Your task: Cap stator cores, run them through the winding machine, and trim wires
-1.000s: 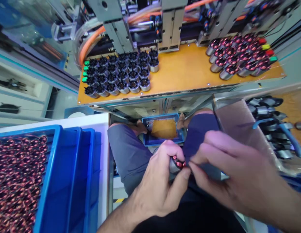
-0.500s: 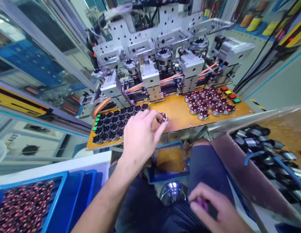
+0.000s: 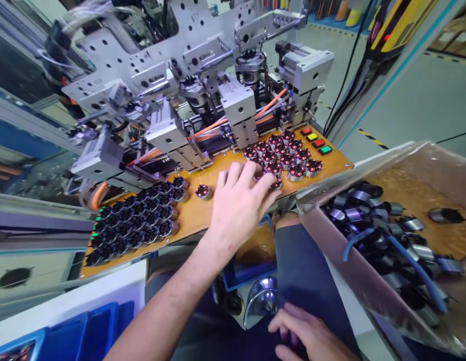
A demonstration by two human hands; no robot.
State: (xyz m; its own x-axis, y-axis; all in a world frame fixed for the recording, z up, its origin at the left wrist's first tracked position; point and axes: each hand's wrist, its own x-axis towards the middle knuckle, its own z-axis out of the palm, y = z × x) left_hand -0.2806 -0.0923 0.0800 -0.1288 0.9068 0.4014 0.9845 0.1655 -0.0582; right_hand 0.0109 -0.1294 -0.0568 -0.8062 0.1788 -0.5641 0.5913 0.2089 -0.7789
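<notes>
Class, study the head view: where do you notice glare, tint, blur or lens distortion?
Head view: bright glare on the metal bowl; violet tint on the white tabletop; the right hand looks slightly soft; wide-angle stretching towards the picture's edges.

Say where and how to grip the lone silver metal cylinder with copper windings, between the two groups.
Take the cylinder by its smooth side wall, probably best from above, fingertips opposite: it stands upright and apart, with windings exposed on top.
</notes>
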